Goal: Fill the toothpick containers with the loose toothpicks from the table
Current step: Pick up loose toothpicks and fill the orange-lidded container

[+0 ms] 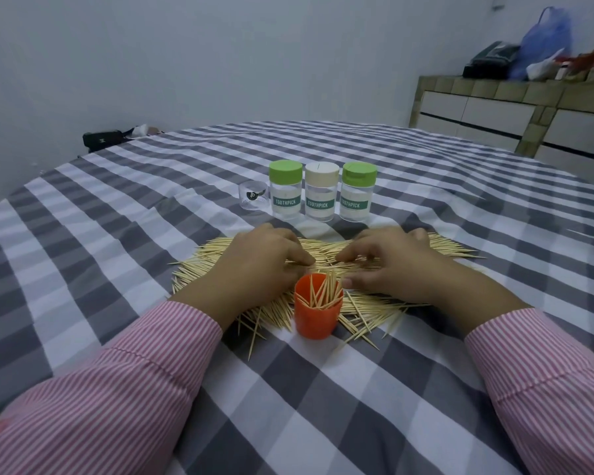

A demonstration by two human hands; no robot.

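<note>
Barely started: the orange cup (318,311) toward the worktop's near edge holds only a sparse bunch of toothpicks, while the loose toothpicks (326,279) lie in a wide heap around it. Behind the heap, toward the middle of the worktop (117,217), three capped containers (319,192) and a small clear cup (252,195) look unfilled. Left hand (258,265) and right hand (395,265) rest on the heap, fingers loosely curled, tips gathering toothpicks; firm pinch unclear.

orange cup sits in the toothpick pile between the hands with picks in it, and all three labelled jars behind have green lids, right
Not quite: only two jars have green lids. The middle jar has a cream lid, as the head view shows; the left jar and right jar are green-lidded. The orange cup does hold toothpicks in the pile.
</note>
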